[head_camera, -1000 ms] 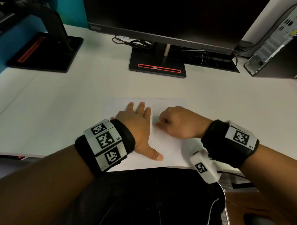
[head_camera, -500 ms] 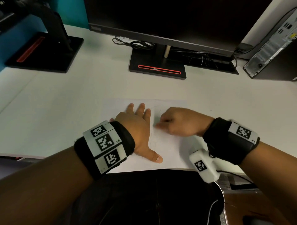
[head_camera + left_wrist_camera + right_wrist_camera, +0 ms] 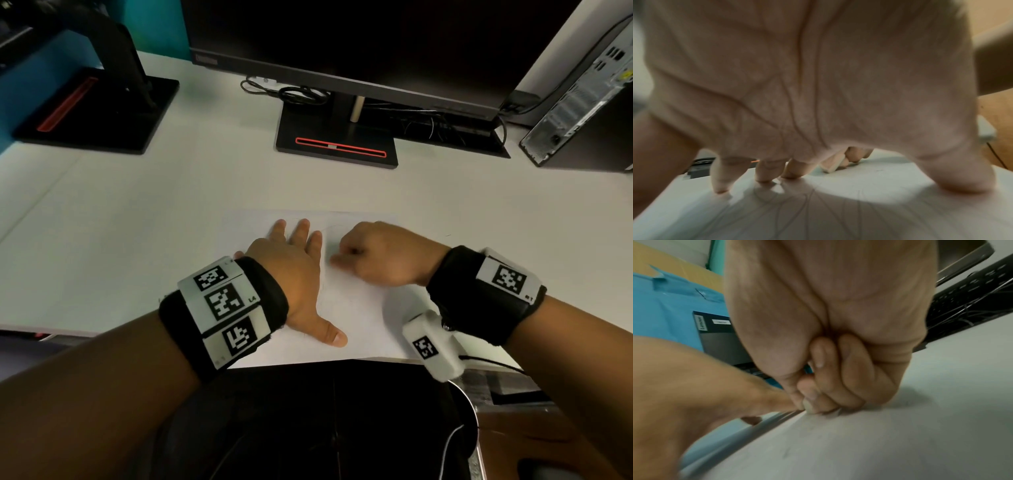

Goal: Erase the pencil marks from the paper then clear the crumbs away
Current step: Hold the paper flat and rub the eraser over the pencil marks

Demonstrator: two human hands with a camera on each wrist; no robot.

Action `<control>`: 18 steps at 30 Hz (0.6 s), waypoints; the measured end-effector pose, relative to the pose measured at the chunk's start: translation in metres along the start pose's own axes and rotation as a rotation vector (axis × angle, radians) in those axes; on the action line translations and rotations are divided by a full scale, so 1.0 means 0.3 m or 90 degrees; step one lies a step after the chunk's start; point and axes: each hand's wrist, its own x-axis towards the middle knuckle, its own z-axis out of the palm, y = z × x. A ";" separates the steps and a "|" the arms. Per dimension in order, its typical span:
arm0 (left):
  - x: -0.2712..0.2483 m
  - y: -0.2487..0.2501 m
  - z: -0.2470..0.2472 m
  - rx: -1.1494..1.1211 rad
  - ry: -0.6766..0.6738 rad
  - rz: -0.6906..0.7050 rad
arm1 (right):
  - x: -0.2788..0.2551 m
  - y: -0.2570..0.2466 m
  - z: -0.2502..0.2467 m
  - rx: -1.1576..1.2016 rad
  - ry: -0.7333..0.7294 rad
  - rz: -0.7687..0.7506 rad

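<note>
Now | L hand (image 3: 291, 274) flat on paper (image 3: 363, 322) | R hand (image 3: 380, 255) pinches eraser (image 3: 831, 164) — monitor stand (image 3: 337, 137) behind

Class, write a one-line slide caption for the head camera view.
Left hand presses flat on the paper while the right hand rubs an eraser over faint pencil marks.

Bench (image 3: 137, 222), white: 1
Paper (image 3: 363, 318) sheet, pencil lines faint on it: 1
Eraser (image 3: 831, 164), pale block: 1, pinched in the right hand (image 3: 380, 255)
Hands: 2, the left hand (image 3: 291, 274) flat on the sheet
Wristbands with square-code tags: 2, one per wrist
Monitor (image 3: 342, 41), dark screen: 1
Stand bases with a red strip: 2, one centre (image 3: 337, 145), one far left (image 3: 96, 113)
Computer tower (image 3: 582, 102): 1
Cable bundle (image 3: 294, 92) behind the centre stand: 1
</note>
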 end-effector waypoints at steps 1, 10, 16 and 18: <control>0.001 0.000 0.000 0.000 0.000 0.001 | -0.003 -0.007 0.008 -0.001 -0.014 -0.009; -0.001 0.000 -0.002 0.000 -0.002 0.003 | 0.017 -0.010 -0.004 0.014 -0.016 0.003; -0.003 -0.001 -0.002 0.006 -0.003 0.001 | 0.030 0.019 -0.043 0.035 0.033 0.052; -0.002 0.001 -0.001 0.002 -0.002 0.001 | 0.025 -0.001 -0.020 0.009 0.006 0.014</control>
